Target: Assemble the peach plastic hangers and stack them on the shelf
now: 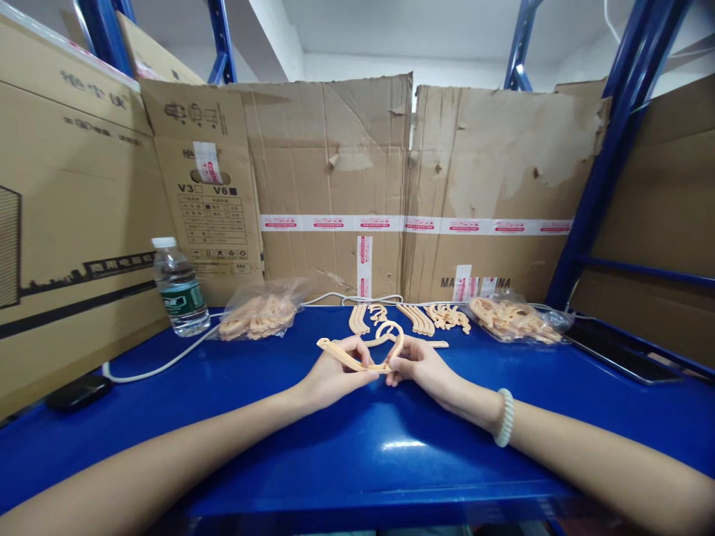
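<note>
My left hand is closed on a beige curved strip with a small hole near its far left end. My right hand pinches a beige hook-shaped piece, whose loop rises above the fingers. The two pieces meet between my fingertips; whether they are joined I cannot tell. Just behind my hands lies another pale flat piece, partly hidden. Farther back are rows of curved strips, more strips, small hooked pieces and a group of wavy pieces.
On the blue table, a bag of beige pieces lies left and another bag right. A water bottle, a black device, a white cable and a dark phone-like slab lie around. Cardboard walls the back.
</note>
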A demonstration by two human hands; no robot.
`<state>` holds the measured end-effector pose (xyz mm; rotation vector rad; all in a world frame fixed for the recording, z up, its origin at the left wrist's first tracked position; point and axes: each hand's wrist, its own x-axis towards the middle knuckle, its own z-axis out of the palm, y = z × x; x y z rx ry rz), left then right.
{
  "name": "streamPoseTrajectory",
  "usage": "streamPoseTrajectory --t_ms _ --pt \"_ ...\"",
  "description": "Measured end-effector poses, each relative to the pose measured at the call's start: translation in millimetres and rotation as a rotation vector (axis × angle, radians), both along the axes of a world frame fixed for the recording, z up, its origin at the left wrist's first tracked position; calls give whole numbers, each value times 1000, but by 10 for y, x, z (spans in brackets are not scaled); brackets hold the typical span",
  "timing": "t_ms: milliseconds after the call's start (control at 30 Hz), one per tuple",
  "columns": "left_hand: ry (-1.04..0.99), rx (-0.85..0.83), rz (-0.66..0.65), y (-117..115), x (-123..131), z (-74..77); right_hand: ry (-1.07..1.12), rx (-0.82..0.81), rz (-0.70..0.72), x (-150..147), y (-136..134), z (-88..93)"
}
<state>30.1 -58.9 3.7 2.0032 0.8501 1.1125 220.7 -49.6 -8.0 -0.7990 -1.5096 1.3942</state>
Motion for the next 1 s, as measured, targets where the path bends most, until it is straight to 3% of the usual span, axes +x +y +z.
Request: streamPoseTrajectory --t_ms 267,600,867,933,1000 --pt "-61 -83 -35 56 -20 -90 -50 74 55 11 24 -8" --pt "-165 -207 10 26 38 -23 -105 142 12 -25 -62 55" --pt "-168 -387 -70 18 70 -20 -115 113 63 -46 -51 24" --pt "-168 -418 -57 20 64 -8 -173 188 9 -12 3 47" --pt "-180 -444 -43 28 53 2 -307 365 -153 82 119 99"
